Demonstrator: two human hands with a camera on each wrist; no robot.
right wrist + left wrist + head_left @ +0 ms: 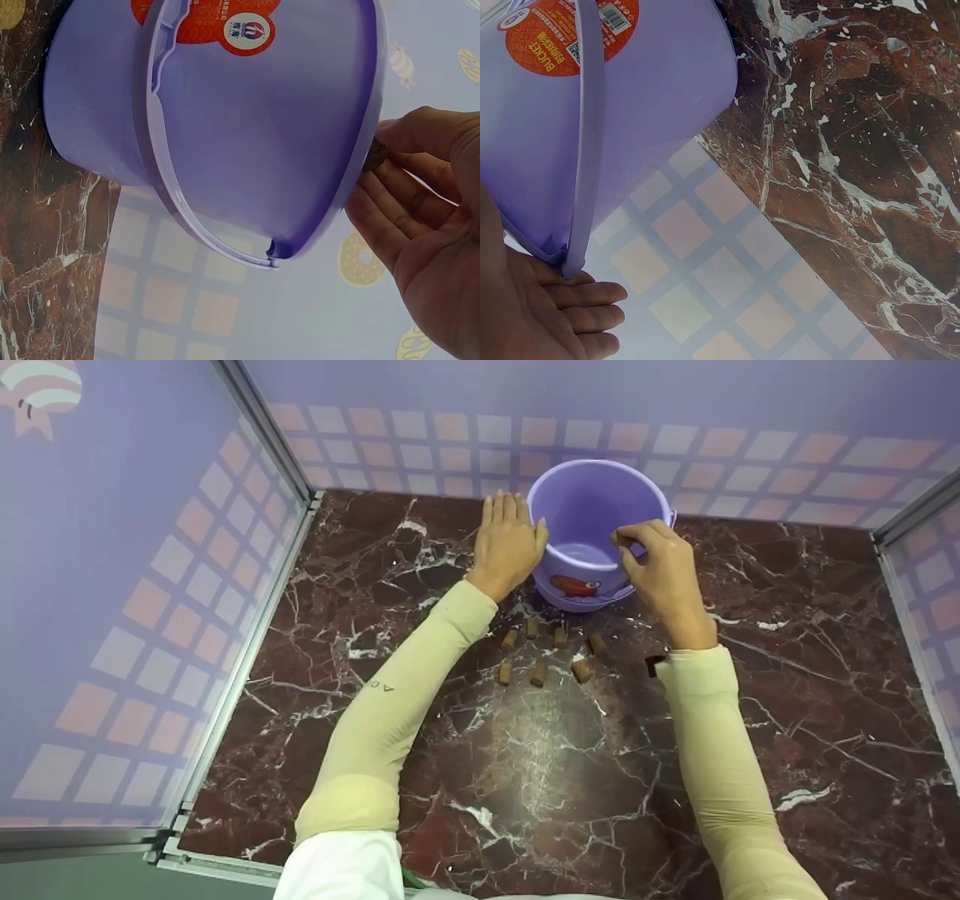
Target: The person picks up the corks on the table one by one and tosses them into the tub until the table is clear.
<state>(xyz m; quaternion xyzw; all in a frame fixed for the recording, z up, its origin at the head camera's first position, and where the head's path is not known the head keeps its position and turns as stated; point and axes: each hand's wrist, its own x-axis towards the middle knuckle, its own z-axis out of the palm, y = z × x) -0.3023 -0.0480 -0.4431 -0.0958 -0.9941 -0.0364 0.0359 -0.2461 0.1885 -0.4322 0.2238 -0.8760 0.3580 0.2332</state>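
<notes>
A purple bucket [577, 562] stands upright at the back of the table, its handle hanging down in front. My left hand [508, 540] rests against the left side of its rim, fingers straight; the left wrist view shows those fingers [592, 306] beside the handle's end. With thumb and fingertips my right hand [664, 570] pinches a cork [619, 539] at the right front of the rim. In the right wrist view that cork [376, 154] is partly hidden by the rim and fingers. Several more brown corks [538, 673] lie in two loose rows before the bucket.
The dark red marble-patterned tabletop [525, 780] carries everything. A purple wall with pastel squares [493, 429] rises right behind the bucket, and side panels [161, 600] flank the table. A small black item [654, 665] shows by the right cuff.
</notes>
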